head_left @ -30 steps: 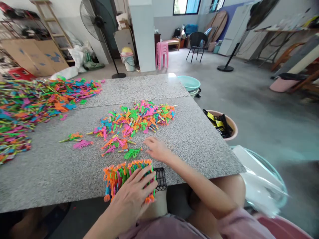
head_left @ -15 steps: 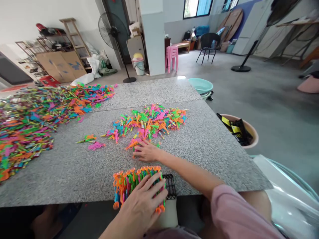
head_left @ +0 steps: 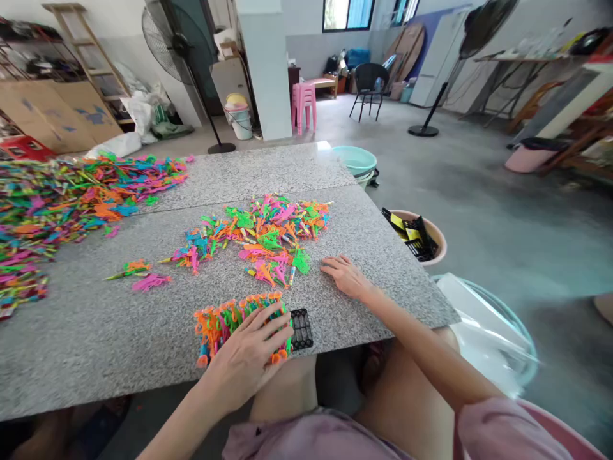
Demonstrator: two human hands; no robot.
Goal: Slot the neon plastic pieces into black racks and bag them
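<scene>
My left hand (head_left: 251, 358) lies with fingers outstretched over a tight row of small plastic toys with orange cup-shaped ends (head_left: 234, 313). This row stands in a black lattice tray (head_left: 301, 329) at the table's near edge; the tray's right end shows bare. My right hand (head_left: 347, 276) is on the tabletop, fingers stretched out with nothing in them, just right of a loose pile of flat plastic pieces (head_left: 271, 239) in pink, green, orange and blue. A green piece (head_left: 301, 260) at the pile's edge is nearest to it.
A much larger heap of coloured pieces (head_left: 62, 198) covers the left of the speckled stone table (head_left: 143, 345). A few stray pieces (head_left: 151, 282) lie between. Right of the table stand a tub with black trays (head_left: 438, 239) and a turquoise basin (head_left: 354, 156).
My right hand has left the near edge of the small pile and moved right onto bare tabletop. My left hand remains on the row of toys. The view has swung to the right.
</scene>
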